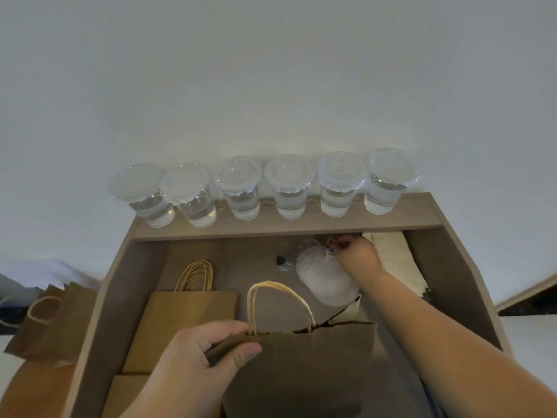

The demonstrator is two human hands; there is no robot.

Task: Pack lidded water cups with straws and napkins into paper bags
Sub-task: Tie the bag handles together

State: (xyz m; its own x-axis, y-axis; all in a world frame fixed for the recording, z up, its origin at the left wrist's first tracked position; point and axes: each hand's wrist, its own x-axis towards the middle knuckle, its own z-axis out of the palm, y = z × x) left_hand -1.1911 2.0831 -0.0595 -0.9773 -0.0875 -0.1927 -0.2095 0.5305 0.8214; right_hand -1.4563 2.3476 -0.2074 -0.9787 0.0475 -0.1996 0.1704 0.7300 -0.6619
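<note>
At the bottom centre, an open paper bag (301, 372) is held up by the left hand (208, 354). Its rim is pinched btw. thumb & fingers, next to the handle. To the left, flat bags (187, 321) are laid in the wooden desk (431, 267). Higher up, right of centre, the right hand (357, 251) is reached in under the shelf, fingers curled. What is held can't be told. White napkins (394, 254) are seen just to its right. Six lidded water cups (238, 188) are lined up on the shelf across the middle.
</note>
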